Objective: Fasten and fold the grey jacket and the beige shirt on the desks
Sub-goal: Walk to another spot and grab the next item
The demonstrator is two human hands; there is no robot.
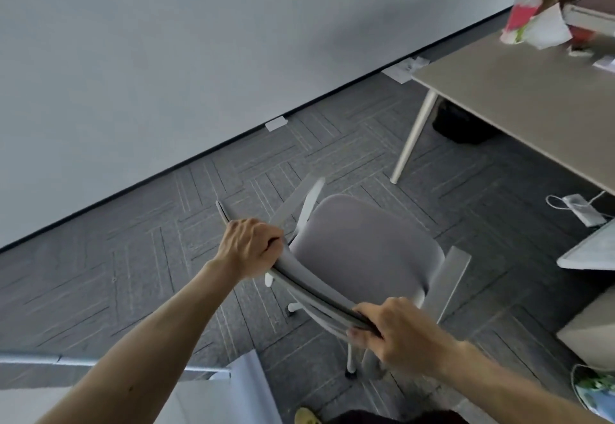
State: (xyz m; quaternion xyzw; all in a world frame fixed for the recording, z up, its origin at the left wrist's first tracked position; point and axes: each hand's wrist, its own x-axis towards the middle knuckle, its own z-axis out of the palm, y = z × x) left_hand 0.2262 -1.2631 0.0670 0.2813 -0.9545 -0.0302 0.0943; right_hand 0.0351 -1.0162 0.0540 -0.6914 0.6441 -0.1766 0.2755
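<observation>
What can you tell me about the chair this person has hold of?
The chair has a padded grey fabric seat, a thin curved grey backrest, flat pale armrests and a white frame with slim legs. It is seen from above and behind, over dark patterned carpet, a little way from a beige desk. The left hand grips one end of the backrest's top edge and the right hand grips the other. Whether its legs are lifted cannot be told.

I report the desk runs off the right edge. The red and white clutter on its far end is too blurred to identify. A dark object beneath it is half hidden. The left hand curls its fingertips out of sight over the chair backrest. A yellow shoe is cut by the bottom edge.
</observation>
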